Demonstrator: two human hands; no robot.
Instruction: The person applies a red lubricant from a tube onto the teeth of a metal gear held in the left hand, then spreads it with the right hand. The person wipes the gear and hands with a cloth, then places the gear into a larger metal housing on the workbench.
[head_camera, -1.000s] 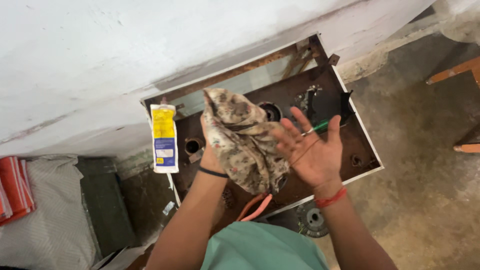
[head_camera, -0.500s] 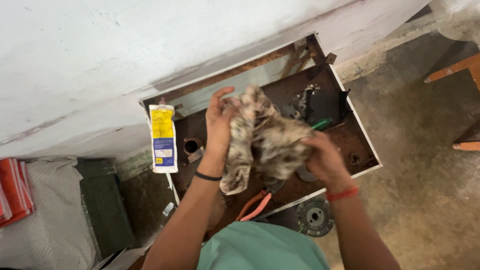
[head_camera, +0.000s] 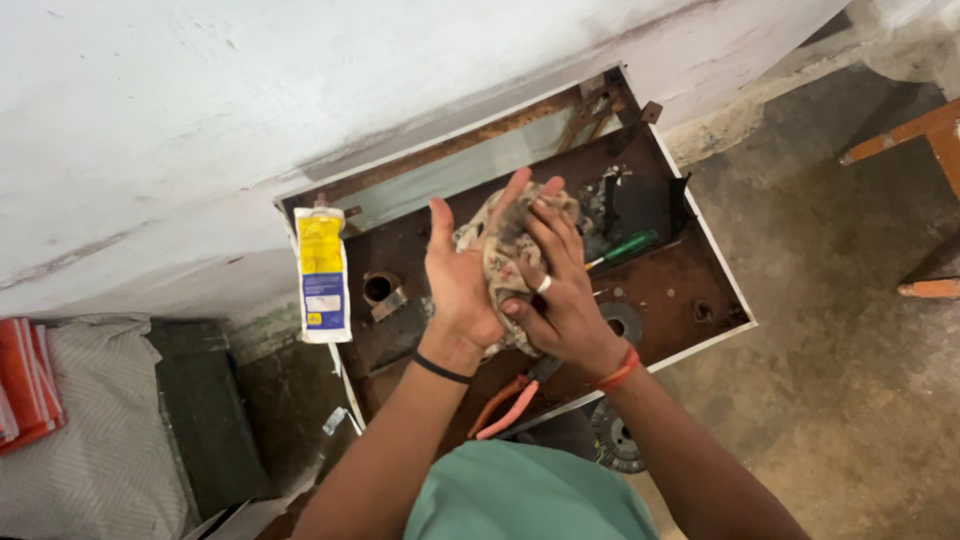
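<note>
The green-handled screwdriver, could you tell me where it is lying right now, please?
In the head view, the green-handled screwdriver lies inside the rusty metal tray, just right of the right hand and the rag.

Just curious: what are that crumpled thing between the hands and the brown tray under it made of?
The rag looks like soft mottled cloth: it bunches and folds between both hands. The tray seems painted sheet metal gone rusty: thin white rim, flat brown, flaky floor with holes.
</note>
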